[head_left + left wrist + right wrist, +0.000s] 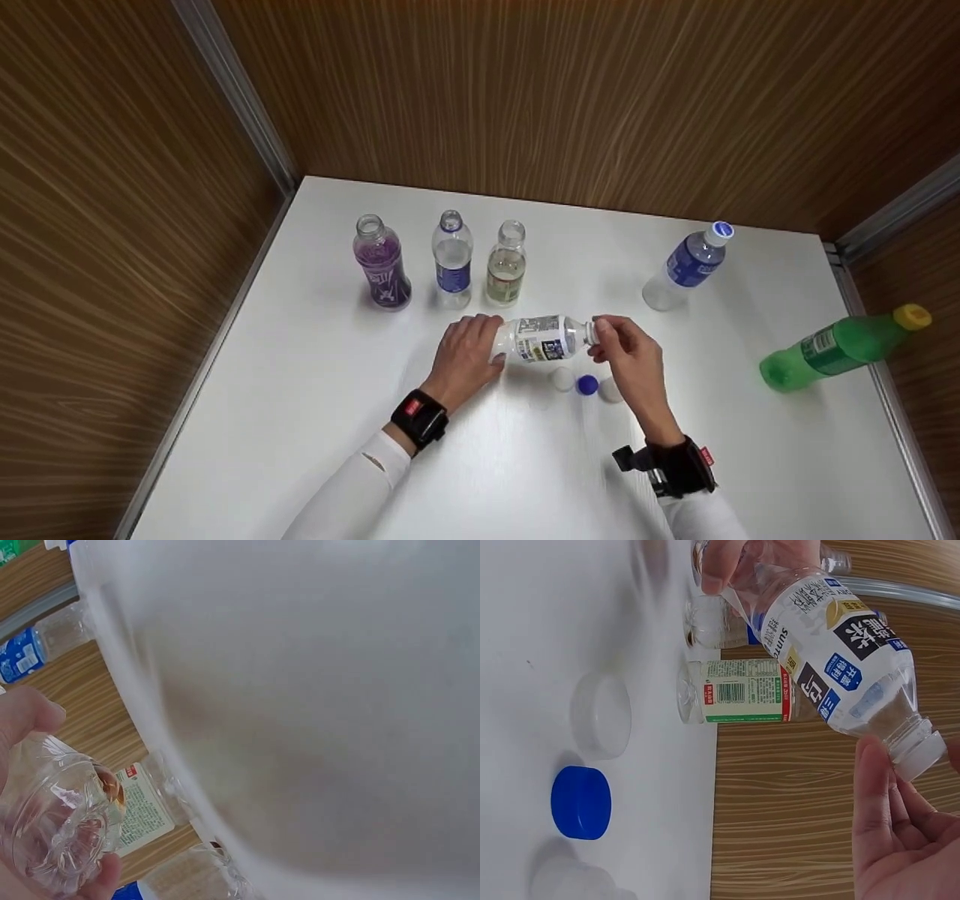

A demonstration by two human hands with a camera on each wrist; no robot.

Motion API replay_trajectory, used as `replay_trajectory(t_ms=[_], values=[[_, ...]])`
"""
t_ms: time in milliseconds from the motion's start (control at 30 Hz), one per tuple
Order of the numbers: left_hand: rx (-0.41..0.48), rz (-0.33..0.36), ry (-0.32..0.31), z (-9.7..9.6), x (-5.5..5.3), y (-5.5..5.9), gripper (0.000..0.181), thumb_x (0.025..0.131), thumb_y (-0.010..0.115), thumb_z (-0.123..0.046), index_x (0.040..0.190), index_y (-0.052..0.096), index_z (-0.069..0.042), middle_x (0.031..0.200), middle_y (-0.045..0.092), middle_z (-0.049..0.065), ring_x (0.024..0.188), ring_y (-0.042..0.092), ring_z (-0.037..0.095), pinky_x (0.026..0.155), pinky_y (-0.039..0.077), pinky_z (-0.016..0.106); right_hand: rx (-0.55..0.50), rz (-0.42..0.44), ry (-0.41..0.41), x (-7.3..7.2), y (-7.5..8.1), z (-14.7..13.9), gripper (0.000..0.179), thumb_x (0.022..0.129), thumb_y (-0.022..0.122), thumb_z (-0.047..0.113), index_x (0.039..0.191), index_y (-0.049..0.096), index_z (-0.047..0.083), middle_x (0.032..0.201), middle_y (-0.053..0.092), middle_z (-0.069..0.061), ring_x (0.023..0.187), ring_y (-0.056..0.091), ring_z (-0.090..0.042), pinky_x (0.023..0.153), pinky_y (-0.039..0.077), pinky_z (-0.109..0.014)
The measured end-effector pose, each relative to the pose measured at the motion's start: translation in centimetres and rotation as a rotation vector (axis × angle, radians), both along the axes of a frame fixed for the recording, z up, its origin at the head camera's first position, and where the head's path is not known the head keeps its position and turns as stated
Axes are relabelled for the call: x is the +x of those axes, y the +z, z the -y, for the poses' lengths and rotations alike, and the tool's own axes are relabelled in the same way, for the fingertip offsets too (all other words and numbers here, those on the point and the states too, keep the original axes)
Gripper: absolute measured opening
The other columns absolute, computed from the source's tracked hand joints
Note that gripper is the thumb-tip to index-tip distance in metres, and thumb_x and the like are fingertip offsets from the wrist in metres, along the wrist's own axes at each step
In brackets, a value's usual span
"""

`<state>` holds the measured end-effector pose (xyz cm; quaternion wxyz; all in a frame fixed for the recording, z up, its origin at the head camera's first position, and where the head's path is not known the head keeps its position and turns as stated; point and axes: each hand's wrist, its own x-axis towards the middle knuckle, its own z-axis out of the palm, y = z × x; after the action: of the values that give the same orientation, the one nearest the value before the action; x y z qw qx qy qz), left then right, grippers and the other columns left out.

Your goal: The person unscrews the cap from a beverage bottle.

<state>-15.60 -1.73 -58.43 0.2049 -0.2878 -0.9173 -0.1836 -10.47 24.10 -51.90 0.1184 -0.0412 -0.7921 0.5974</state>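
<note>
A clear plastic bottle (541,338) with a white label is held sideways above the table. My left hand (466,351) grips its base end; in the left wrist view the clear bottom (67,817) sits between thumb and fingers. At the other end, my right hand (631,360) pinches the white cap (919,756) on the neck between thumb and fingers. Just below the bottle, three loose caps lie on the table: a white cap (562,379), a blue cap (587,385) and another white cap (611,390), partly behind the right hand.
Three uncapped bottles stand behind the left hand: a purple bottle (384,270), a blue-labelled bottle (453,262) and a green-labelled bottle (506,266). To the right stand a capped blue-labelled bottle (686,266) and a green bottle (840,346) with a yellow cap. Wood-grain panels (510,97) enclose the white table (315,375).
</note>
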Motion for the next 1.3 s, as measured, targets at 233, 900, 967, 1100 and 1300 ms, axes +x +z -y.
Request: replay_trajectory(t_ms=[233,900,967,1100,1300], values=[[-0.044,0.0,-0.001,0.0,0.1,0.1,0.067,0.076,0.089,-0.03,0.131,0.059,-0.007,0.114,0.066,0.007,0.107,0.063,0.027,0.102,0.046,0.044,0.053,-0.006,0.007,-0.1,0.0,0.1,0.025,0.102,0.068,0.025,0.1,0.073,0.001,0.075,0.065,-0.014,0.06,0.06,-0.016,0.053,0.051,-0.024],[-0.019,-0.09,-0.031,-2.1,1.2,1.4,0.094,0.072,0.092,-0.046,0.148,0.051,-0.009,0.124,0.066,0.008,0.113,0.065,0.023,0.104,0.049,0.039,0.05,-0.019,0.017,0.1,0.3,0.7,0.014,0.101,0.068,0.014,0.099,0.073,0.001,0.072,0.065,-0.008,0.058,0.059,-0.017,0.051,0.051,-0.028],[-0.019,-0.087,-0.035,-2.2,1.2,1.4,0.09,0.069,0.095,-0.041,0.143,0.054,-0.009,0.12,0.068,0.007,0.108,0.068,0.023,0.098,0.053,0.037,0.066,-0.016,0.009,0.1,0.2,0.7,0.014,0.101,0.068,0.015,0.1,0.073,0.002,0.072,0.065,-0.007,0.059,0.059,-0.016,0.052,0.05,-0.025],[-0.017,-0.066,-0.044,-2.3,1.2,1.4,0.083,0.065,0.097,-0.034,0.134,0.057,-0.009,0.114,0.069,0.006,0.097,0.07,0.023,0.086,0.057,0.035,0.125,-0.025,-0.016,0.1,0.2,0.8,0.016,0.101,0.068,0.019,0.101,0.073,0.004,0.073,0.065,-0.003,0.06,0.057,-0.014,0.055,0.046,-0.021],[0.004,0.032,-0.084,-2.1,1.3,1.6,0.078,0.068,0.094,-0.034,0.132,0.056,-0.009,0.108,0.069,0.006,0.089,0.069,0.022,0.078,0.058,0.035,0.199,-0.151,-0.007,0.4,0.3,0.9,0.01,0.098,0.072,0.015,0.097,0.071,0.005,0.07,0.061,0.003,0.06,0.05,-0.009,0.056,0.039,-0.019]])
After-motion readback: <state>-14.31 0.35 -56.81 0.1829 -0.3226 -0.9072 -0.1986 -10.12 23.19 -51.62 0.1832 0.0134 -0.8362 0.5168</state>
